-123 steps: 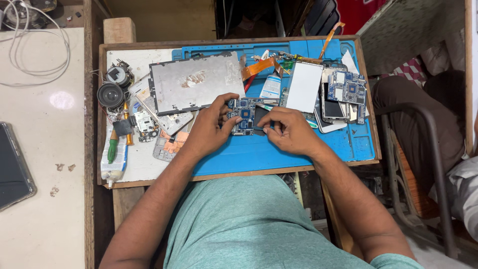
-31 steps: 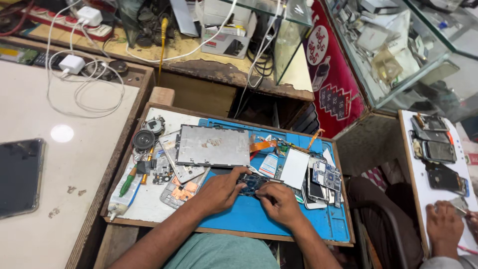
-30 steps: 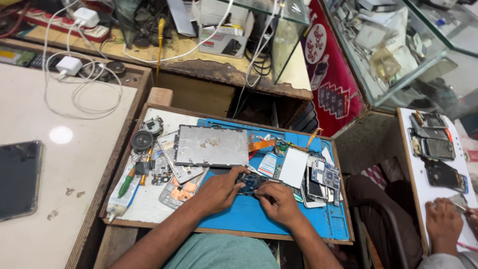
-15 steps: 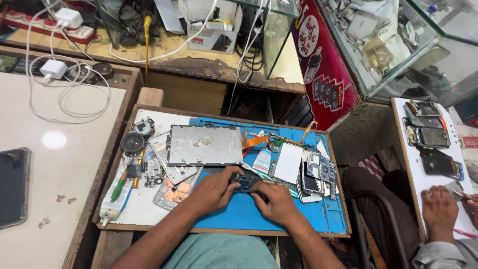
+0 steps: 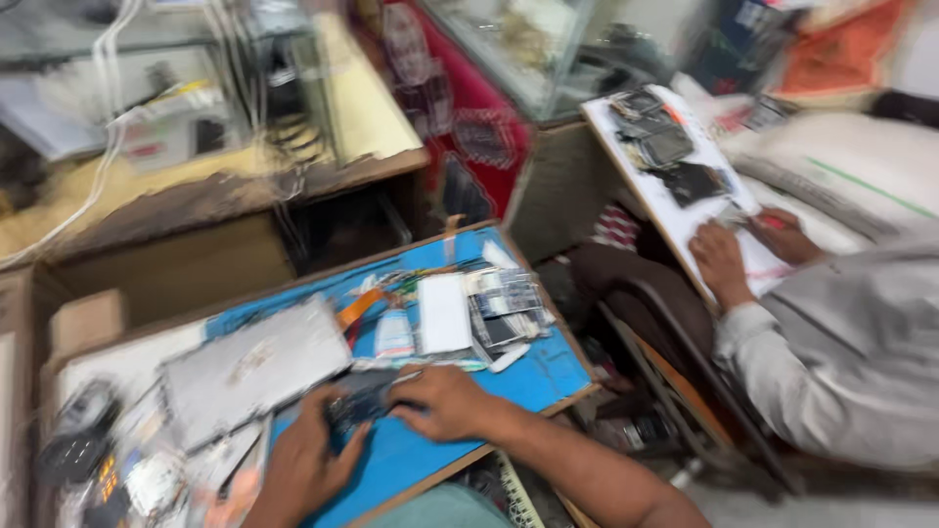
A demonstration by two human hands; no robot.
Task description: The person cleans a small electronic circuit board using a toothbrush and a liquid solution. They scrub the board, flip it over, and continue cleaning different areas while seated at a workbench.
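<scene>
Blue matting (image 5: 548, 367) is seen beneath both hands, and a small dark circuit board (image 5: 357, 403) lies on it between them. The board is gripped at its near-left edge by the left hand (image 5: 308, 464), fingers curled around it. The right hand (image 5: 440, 401) is pressed onto the board's right end, fingers bent; whether anything is pinched there cannot be told through the motion blur. A grey metal panel (image 5: 249, 367) lies just beyond the left hand. A white rectangular part (image 5: 445, 313) lies beyond the right hand. A co-worker's hands (image 5: 724, 259) are positioned well apart, far right of the right hand.
</scene>
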